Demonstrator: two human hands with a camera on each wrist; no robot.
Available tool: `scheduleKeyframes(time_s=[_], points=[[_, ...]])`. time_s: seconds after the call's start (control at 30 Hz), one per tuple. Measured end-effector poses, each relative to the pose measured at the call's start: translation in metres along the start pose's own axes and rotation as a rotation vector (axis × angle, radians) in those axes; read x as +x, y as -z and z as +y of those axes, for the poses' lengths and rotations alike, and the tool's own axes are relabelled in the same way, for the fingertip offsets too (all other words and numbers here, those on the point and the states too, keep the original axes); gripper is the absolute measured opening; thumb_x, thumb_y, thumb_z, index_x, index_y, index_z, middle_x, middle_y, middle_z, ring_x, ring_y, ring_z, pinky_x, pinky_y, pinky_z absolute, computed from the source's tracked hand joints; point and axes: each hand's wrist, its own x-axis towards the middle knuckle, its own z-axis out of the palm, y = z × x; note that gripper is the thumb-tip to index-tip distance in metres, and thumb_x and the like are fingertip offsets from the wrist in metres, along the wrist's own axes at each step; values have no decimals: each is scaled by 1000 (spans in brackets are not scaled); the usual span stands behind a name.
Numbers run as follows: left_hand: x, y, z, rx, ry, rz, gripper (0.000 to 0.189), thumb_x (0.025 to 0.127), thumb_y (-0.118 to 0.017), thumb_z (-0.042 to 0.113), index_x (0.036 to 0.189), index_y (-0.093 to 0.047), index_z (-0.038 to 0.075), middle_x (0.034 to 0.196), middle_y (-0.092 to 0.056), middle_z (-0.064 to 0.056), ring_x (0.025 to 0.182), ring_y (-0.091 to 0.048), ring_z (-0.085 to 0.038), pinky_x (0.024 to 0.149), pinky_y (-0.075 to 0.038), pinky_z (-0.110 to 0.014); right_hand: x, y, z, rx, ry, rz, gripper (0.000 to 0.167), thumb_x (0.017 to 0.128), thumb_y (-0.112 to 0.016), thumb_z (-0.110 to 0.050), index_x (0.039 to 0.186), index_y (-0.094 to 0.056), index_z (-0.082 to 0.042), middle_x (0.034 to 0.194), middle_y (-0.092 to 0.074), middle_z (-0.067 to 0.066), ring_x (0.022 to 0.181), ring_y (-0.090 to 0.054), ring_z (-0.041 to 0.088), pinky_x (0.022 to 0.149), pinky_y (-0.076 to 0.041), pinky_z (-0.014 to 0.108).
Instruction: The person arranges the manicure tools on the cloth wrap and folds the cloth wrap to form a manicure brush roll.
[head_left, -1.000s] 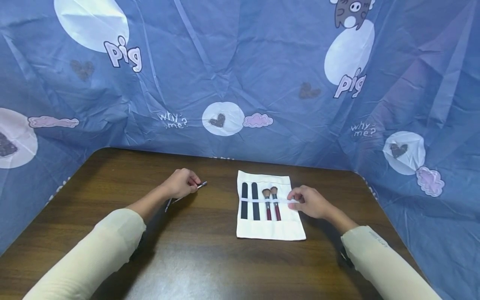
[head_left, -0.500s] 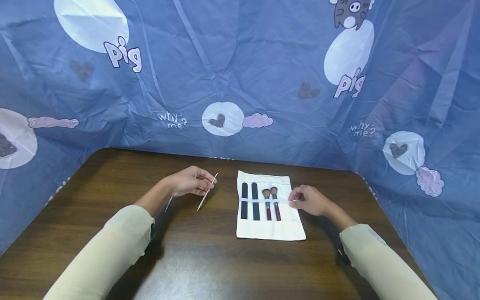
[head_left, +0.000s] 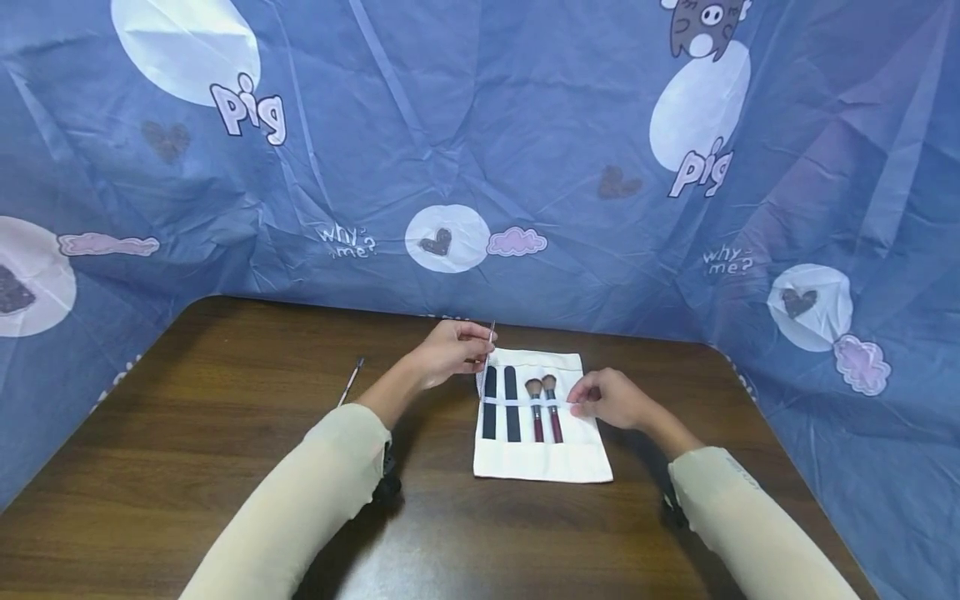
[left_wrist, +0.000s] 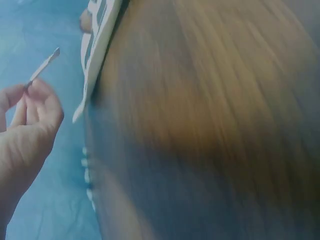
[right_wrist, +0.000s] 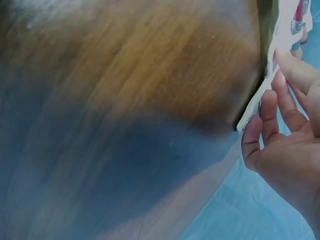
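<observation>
My left hand (head_left: 447, 357) pinches a thin pale stick-like tool (head_left: 487, 362) between thumb and fingers, tilted over the upper left corner of a white cloth roll (head_left: 540, 467). In the left wrist view the tool (left_wrist: 45, 66) shows a narrow, shaped tip. Across the roll runs a white band (head_left: 497, 401), which holds two black flat strips (head_left: 513, 421) and two makeup brushes (head_left: 555, 423) with dark red handles. At the roll's right edge my right hand (head_left: 615, 402) grips the cloth near the band; the right wrist view has its thumb over the cloth edge (right_wrist: 266, 92).
Another thin tool (head_left: 350, 382) lies on the brown wooden table (head_left: 187, 433), beside my left forearm and partly hidden by it. A blue printed cloth (head_left: 360, 167) hangs behind the table's far edge.
My left hand has lifted the thin tool off the table, turned it more upright and carried it right to the roll. My right hand has stayed at the roll's right edge, shifting slightly left.
</observation>
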Motion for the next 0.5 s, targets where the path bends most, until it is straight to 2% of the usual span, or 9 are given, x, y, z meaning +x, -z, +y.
scheduleKeyframes(time_s=[0.13,0.27,0.37,0.5], points=[[10,-27,-1,-72,-56,79,22,98,-60,-5,119,-62,-11,100,-65,-11,87,-62,-22,80,-58,-33,2,2,0,91,-20,-91,6,95,-65,2,94,-70,-1,79,-63,0,72,-53,14,64,-45,27],[17,-55,-2,-106,-97,139,21,97,-62,-4,117,-65,-9,100,-66,-11,87,-62,-20,76,-58,-30,5,7,-1,224,-119,-203,11,100,-52,1,99,-64,1,82,-54,2,77,-49,16,67,-42,28],[23,-73,-3,-121,-99,178,20,98,-63,-2,117,-66,-7,98,-67,-11,82,-62,-16,73,-58,-28,8,9,-1,277,-192,-245,13,99,-51,0,101,-63,2,82,-53,2,78,-48,17,67,-40,28],[29,-92,-5,-161,-104,240,20,97,-63,-2,116,-67,-7,92,-66,-5,76,-61,-13,70,-58,-26,11,11,-1,304,-236,-260,14,98,-52,0,102,-65,2,83,-54,2,79,-49,17,69,-40,28]])
